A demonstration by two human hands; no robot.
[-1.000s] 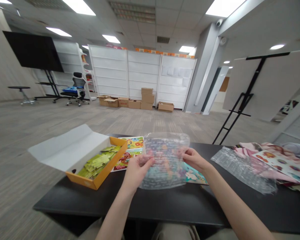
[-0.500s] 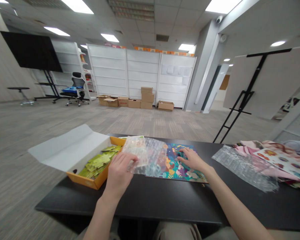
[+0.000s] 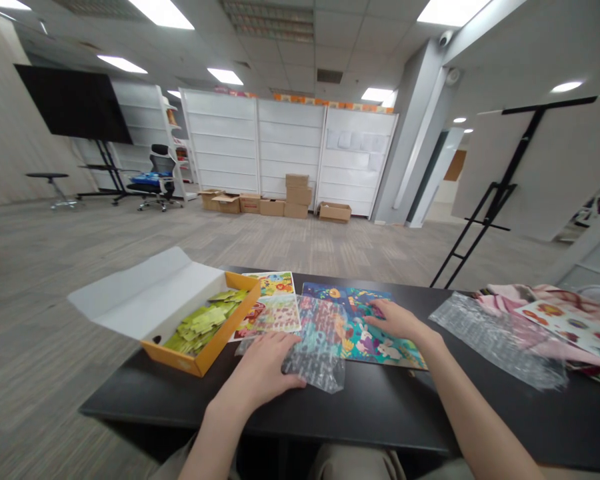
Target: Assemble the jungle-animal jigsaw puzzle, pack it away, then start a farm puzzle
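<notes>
Now the bubble-wrap sheet (image 3: 316, 347) is pressed flat on the worktop (image 3: 380, 407) under the left hand (image 3: 265, 373), fingers spread, nothing gripped; the unwrapped puzzle board (image 3: 370, 333) is touched by the open right hand (image 3: 397, 321); green pieces (image 3: 200, 321) remain boxed.

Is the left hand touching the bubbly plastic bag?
Touching. The head view shows the left hand pressing flat on the bubble-wrap bag.

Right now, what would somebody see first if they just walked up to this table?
Probably the bright picture board with rabbits, lying flat in the middle of the black table under the right hand. Next, the orange box of green pieces at the table's left end, its white lid open. In front, the left hand presses a clear bubble-wrap sheet onto the tabletop.
</notes>
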